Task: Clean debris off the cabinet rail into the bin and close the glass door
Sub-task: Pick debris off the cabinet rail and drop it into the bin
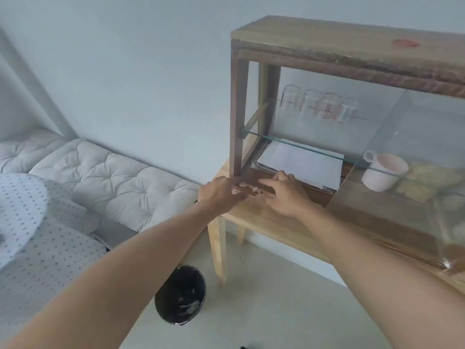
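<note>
Gathering debris (247, 189) on rail (289, 188), cabinet's left corner: left hand (221, 195) cupped, right hand (281, 195) flat, sweeping. Advice: sweep leftward; bin (180, 294) stands on floor below. Glass door (392, 177) open.

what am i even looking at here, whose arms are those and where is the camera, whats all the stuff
There is no machine here: the camera sits on a person's head, looking forward and down, so the two bare arms are their own. The left hand and right hand meet at the bottom rail of a wooden cabinet standing on a light wood table. Pale debris lies on the rail between the fingers; whether either hand grips any is unclear. The glass door stands open. Inside are glasses, papers and a pale mug. A black bin waits on the floor below.
</note>
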{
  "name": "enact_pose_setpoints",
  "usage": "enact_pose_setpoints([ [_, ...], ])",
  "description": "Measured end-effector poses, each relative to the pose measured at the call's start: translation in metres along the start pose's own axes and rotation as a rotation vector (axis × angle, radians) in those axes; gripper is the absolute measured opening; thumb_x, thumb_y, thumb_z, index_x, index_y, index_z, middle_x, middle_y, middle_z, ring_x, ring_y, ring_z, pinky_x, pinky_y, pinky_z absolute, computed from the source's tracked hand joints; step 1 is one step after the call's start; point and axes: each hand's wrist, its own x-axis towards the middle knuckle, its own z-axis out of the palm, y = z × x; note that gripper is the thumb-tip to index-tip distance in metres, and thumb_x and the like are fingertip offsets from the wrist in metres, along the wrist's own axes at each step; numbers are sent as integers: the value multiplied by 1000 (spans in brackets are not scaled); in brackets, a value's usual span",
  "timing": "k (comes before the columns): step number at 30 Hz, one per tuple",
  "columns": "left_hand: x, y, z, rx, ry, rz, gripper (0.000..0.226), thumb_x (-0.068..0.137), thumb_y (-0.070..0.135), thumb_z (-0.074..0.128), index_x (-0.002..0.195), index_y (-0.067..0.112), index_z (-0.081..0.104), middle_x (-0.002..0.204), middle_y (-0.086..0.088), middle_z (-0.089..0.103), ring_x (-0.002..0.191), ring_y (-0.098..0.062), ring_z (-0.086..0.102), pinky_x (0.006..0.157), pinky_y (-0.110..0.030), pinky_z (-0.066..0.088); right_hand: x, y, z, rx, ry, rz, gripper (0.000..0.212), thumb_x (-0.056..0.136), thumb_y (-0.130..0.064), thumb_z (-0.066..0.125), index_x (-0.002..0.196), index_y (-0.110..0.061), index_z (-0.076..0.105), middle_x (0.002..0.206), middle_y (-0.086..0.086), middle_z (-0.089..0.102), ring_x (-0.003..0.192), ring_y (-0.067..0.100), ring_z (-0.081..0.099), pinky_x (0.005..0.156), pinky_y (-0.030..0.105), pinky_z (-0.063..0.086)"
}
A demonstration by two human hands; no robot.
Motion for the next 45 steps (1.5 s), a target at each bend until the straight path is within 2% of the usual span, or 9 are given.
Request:
enact_pose_setpoints([
  [4,6,1,5,-28,23,-18,49,84,76,56,128,57,65,76,27,52,95,-20,63,53,-29,30,11,4,4,18,-34,-39,49,94,-58,68,141,-43,65,106,-7,46,117,23,46,103,45,46],
  [9,16,-4,9,0,53,16,31,94,62,62,121,51,73,108,12,76,103,-26,67,71,-36,52,17,10,15,67,54,-99,33,93,-48,75,125,-42,77,91,-12,43,102,19,49,86,39,46],
  [15,20,-3,8,-24,104,-6,17,95,49,72,110,49,79,102,10,76,96,-26,67,65,-33,46,13,10,19,136,174,-122,22,90,-41,81,110,-35,85,84,-14,45,94,16,51,74,32,41],
  [19,23,-4,9,-56,106,-27,15,95,47,72,108,47,80,104,9,76,97,-25,67,66,-33,45,16,2,20,180,189,-96,12,92,-36,80,101,-30,86,86,-13,49,95,17,54,75,35,47],
  [24,20,-8,6,-93,134,14,18,97,50,69,112,46,79,104,11,77,99,-23,66,68,-34,48,18,-5,17,224,218,-11,13,96,-34,77,97,-22,83,94,-10,54,101,16,56,79,36,49],
  [29,8,-20,-4,-163,132,11,21,96,56,68,109,45,80,86,17,68,90,-18,66,59,-29,41,12,-9,13,249,248,32,11,96,-33,76,95,-23,82,92,-12,52,98,16,58,80,39,52],
  [34,-7,-41,-18,-182,123,8,24,96,58,66,108,43,81,93,14,74,91,-17,67,63,-30,48,3,-27,26,243,274,11,13,94,-31,78,94,-19,83,89,-12,52,88,17,61,73,32,45],
  [39,-28,-69,-30,-197,123,-39,21,95,56,68,105,44,81,94,15,73,91,-14,65,66,-29,49,-1,-57,50,278,284,-11,11,92,-28,80,92,-17,83,91,-5,57,90,20,63,76,36,51],
  [45,-59,-113,-36,-167,125,-138,20,95,53,67,104,42,82,93,16,71,91,-11,63,70,-31,47,2,-105,89,313,187,-78,20,93,-40,76,95,-21,81,90,-12,53,90,13,62,75,34,52],
])
